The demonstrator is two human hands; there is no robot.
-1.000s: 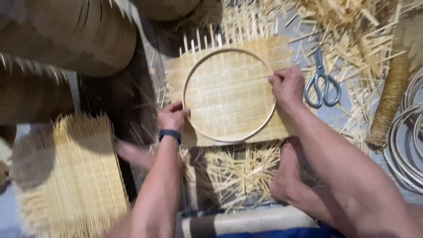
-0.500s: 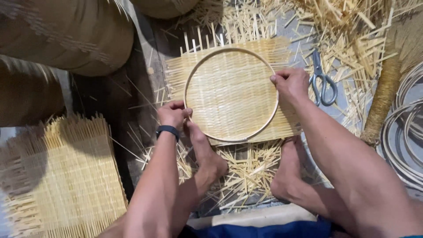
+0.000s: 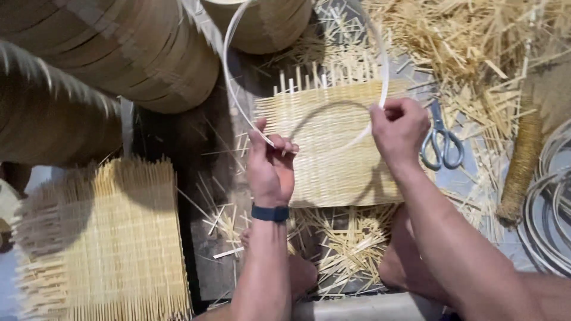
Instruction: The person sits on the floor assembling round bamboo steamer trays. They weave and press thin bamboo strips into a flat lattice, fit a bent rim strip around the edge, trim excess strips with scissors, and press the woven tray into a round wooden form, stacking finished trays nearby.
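Note:
A thin pale hoop [image 3: 233, 89] is raised off the floor and tilted up towards me. My left hand [image 3: 270, 166] pinches its near left rim; my right hand [image 3: 399, 131] grips its right rim. Under the hoop lies a square woven bamboo mat [image 3: 333, 172] with loose strip ends sticking out at its far edge. The hoop's shadow falls across the mat. My bare feet [image 3: 404, 267] rest on the floor just in front of the mat.
Grey-handled scissors [image 3: 441, 142] lie right of the mat. Another woven mat [image 3: 113, 244] sits at the left. Stacked round bamboo rims [image 3: 119, 53] stand at the far left. Coiled hoops [image 3: 547, 220] and a wrapped stick [image 3: 523, 166] lie at the right among scattered bamboo trimmings [image 3: 339, 244].
The hoop lay flat on the mat, pressed down by both hands; now both hands have lifted it up and tilted it off the mat. My left foot has drawn back.

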